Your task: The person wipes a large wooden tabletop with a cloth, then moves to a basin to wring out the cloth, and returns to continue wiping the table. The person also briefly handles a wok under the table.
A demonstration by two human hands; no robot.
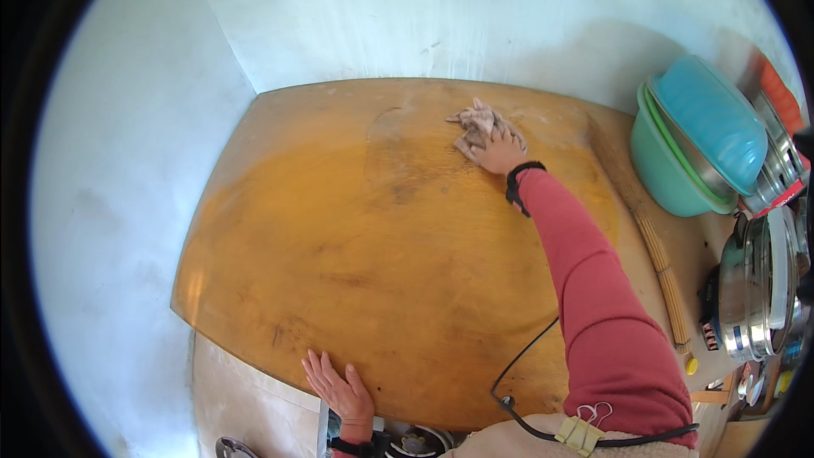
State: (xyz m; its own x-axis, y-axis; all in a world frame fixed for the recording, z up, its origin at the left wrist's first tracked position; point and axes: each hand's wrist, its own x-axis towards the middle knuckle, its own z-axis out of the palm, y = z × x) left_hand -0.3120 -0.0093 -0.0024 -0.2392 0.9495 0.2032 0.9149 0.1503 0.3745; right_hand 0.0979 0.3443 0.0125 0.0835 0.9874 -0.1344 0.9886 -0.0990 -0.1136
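A large wooden board (398, 263), orange-brown with dark worn patches, spreads out in front of me. Toward its far edge my right hand (502, 153) presses down on a crumpled, greyish-pink rag (481, 123), its fingers bent over the cloth. The palm side and the fingertips under the rag are hidden. My left hand (342, 386) rests at the board's near edge, fingers stretched out flat on the wood with nothing in them.
Along the board's right side lies a long rolled bamboo mat (657, 263). Beyond it stand stacked green and blue basins (678, 165) and steel pots (750, 288). A yellow cap (692, 365) lies near the mat. A black cable (521, 356) loops by my right arm. Pale walls (127, 161) border the board.
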